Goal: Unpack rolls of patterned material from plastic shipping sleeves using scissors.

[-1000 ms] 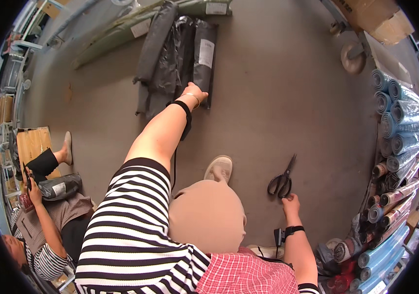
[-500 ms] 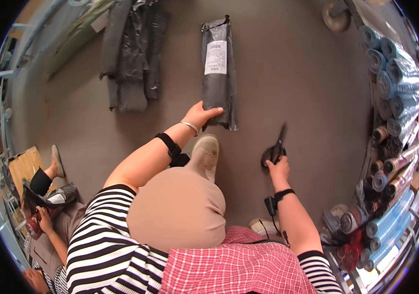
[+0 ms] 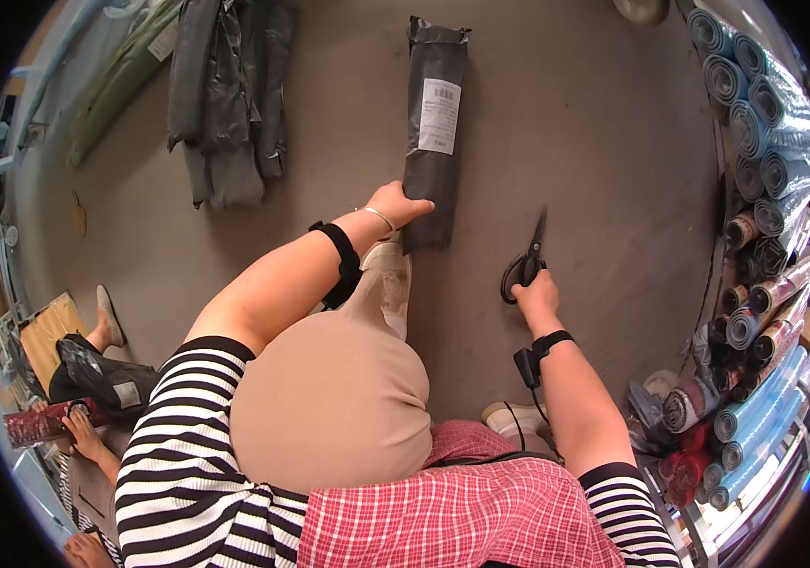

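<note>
A long dark grey plastic-wrapped package (image 3: 433, 71) with a white label stands out in front of me, its near end by my shoe. My left hand (image 3: 399, 207) grips it near that lower end, the thumb lying across its face. In my right hand (image 3: 537, 295) is a pair of black-handled scissors (image 3: 530, 257), held by the finger loops with the blades pointing away from me. The scissors are to the right of the package and apart from it.
Several similar grey packages (image 3: 230, 104) lie in a pile at the far left, beside a long greenish roll (image 3: 125, 85). Stacked rolls in blue and other wrap (image 3: 755, 133) line the right side. At the lower left another person's hand (image 3: 88, 434) is near a red roll (image 3: 35, 424).
The package has turned slightly and its far end has shifted right, with my left hand still on it. The scissors have risen a little in view. The other person's red roll has moved left.
</note>
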`<state>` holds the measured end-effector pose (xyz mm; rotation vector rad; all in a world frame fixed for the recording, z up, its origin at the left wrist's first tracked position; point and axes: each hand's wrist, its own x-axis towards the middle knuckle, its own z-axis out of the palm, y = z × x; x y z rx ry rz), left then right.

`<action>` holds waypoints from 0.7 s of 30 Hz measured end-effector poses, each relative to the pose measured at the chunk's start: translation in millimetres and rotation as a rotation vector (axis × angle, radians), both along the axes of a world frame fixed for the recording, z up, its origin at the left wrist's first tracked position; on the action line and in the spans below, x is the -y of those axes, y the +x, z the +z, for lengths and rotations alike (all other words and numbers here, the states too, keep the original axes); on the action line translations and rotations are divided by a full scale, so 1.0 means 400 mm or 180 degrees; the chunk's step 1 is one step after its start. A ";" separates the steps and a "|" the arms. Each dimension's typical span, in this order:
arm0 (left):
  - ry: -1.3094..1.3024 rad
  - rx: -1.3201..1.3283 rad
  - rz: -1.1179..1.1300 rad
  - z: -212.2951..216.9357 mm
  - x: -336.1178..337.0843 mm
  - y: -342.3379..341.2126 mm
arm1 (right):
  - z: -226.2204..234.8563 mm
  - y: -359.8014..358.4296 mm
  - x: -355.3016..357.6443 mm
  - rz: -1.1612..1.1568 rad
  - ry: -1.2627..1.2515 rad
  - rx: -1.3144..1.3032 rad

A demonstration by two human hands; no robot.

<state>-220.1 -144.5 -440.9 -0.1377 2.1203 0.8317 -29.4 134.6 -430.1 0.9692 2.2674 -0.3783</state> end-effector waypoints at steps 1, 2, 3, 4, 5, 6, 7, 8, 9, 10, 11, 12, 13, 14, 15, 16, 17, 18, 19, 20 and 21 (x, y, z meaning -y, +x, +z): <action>0.0040 0.0257 0.0034 0.005 -0.002 -0.008 | -0.002 -0.002 -0.004 0.0011 -0.0152 -0.0051; 0.0075 0.0446 0.0090 0.017 -0.008 -0.010 | -0.004 -0.002 -0.007 0.0008 -0.0282 -0.0054; 0.0318 0.0638 0.0384 0.036 -0.016 -0.004 | -0.007 -0.003 -0.008 0.0028 -0.0385 -0.0108; 0.0590 0.0885 0.0447 0.059 -0.031 0.015 | -0.008 -0.001 -0.009 -0.0261 -0.0634 -0.0252; 0.0787 0.1114 0.0538 0.085 -0.057 0.045 | -0.009 0.002 -0.009 -0.0519 -0.0865 -0.0439; 0.0945 0.1333 0.0624 0.111 -0.084 0.072 | -0.010 0.008 -0.009 -0.0813 -0.1083 -0.0567; 0.0896 0.1630 -0.0210 0.134 -0.106 0.084 | -0.009 0.015 -0.011 -0.0934 -0.1087 -0.0812; 0.0789 0.1979 -0.1072 0.149 -0.128 0.088 | -0.009 0.025 -0.016 -0.1088 -0.1066 -0.0991; 0.0553 0.1751 -0.1687 0.154 -0.145 0.075 | -0.007 0.038 -0.023 -0.1225 -0.1037 -0.1147; 0.0405 0.1146 -0.1951 0.148 -0.157 0.037 | -0.004 0.054 -0.036 -0.1481 -0.1173 -0.1121; 0.0335 -0.0487 -0.1510 0.142 -0.146 0.014 | 0.002 0.072 -0.054 -0.1751 -0.1300 -0.1098; 0.0492 -0.1278 -0.0912 0.124 -0.132 -0.037 | 0.008 0.091 -0.069 -0.2059 -0.1425 -0.1127; 0.0321 -0.2190 -0.1025 0.101 -0.107 -0.102 | 0.011 0.108 -0.079 -0.2201 -0.1488 -0.1186; 0.0023 -0.3000 -0.1111 0.080 -0.080 -0.152 | 0.013 0.123 -0.085 -0.2247 -0.1531 -0.1233; -0.0224 -0.2973 -0.0926 0.057 -0.067 -0.190 | 0.011 0.132 -0.086 -0.2282 -0.1582 -0.1291; -0.0398 -0.3286 -0.0729 0.036 -0.056 -0.225 | 0.008 0.139 -0.081 -0.2349 -0.1632 -0.1300; -0.0275 -0.2734 -0.0652 0.021 -0.042 -0.267 | 0.003 0.141 -0.073 -0.2335 -0.1779 -0.1459; -0.0159 -0.2277 -0.0610 0.010 -0.029 -0.305 | -0.006 0.137 -0.060 -0.2364 -0.1918 -0.1564; -0.0151 -0.1625 -0.0599 0.001 -0.018 -0.324 | -0.012 0.135 -0.045 -0.2489 -0.1911 -0.1626; -0.0156 -0.1537 -0.0820 -0.002 -0.004 -0.345 | -0.018 0.129 -0.033 -0.2599 -0.2152 -0.1747; -0.0197 -0.1342 -0.0691 -0.007 0.001 -0.356 | -0.027 0.118 -0.021 -0.2796 -0.2248 -0.1835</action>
